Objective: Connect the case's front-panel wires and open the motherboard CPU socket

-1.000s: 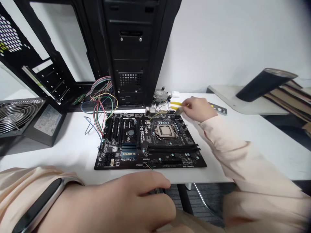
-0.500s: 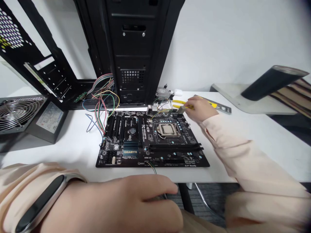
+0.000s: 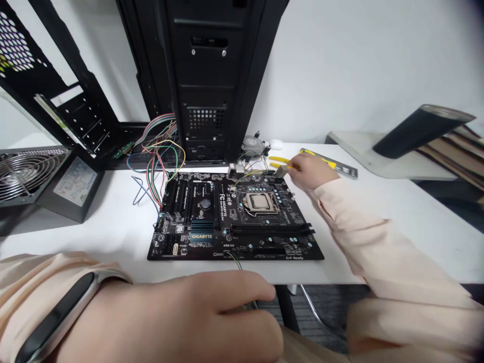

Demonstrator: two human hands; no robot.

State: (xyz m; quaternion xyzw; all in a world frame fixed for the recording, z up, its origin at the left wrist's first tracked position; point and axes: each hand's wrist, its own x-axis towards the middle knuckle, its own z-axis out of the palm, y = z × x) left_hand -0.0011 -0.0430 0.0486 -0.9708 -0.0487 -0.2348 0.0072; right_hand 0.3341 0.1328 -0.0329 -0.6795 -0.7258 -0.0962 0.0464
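Note:
A black motherboard [image 3: 227, 222] lies flat on the white table, with a bare processor [image 3: 260, 202] in its socket. My left hand [image 3: 189, 317] is large in the foreground, before the table's front edge, fingers curled; thin wires [image 3: 235, 259] run from the board's front edge down behind it, and what it grips is mostly hidden. Past the board's back right corner, my right hand [image 3: 308, 171] has its fingers closed at the yellow-handled tool [image 3: 280, 161]. A silvery port block [image 3: 282, 171] on the board is beside its fingertips.
A black computer case [image 3: 207, 75] stands behind the board, coloured wires [image 3: 153, 166] trailing from it. At left sits a power supply [image 3: 71, 186]. A small fan [image 3: 254, 144] and a metal port plate [image 3: 346, 170] lie at the back. A dark cylinder [image 3: 419, 131] rests on a grey panel [image 3: 351, 143].
The view has shifted very slightly. Both hands keep nearly the same places, with my right fingers a little differently curled at the yellow handles.

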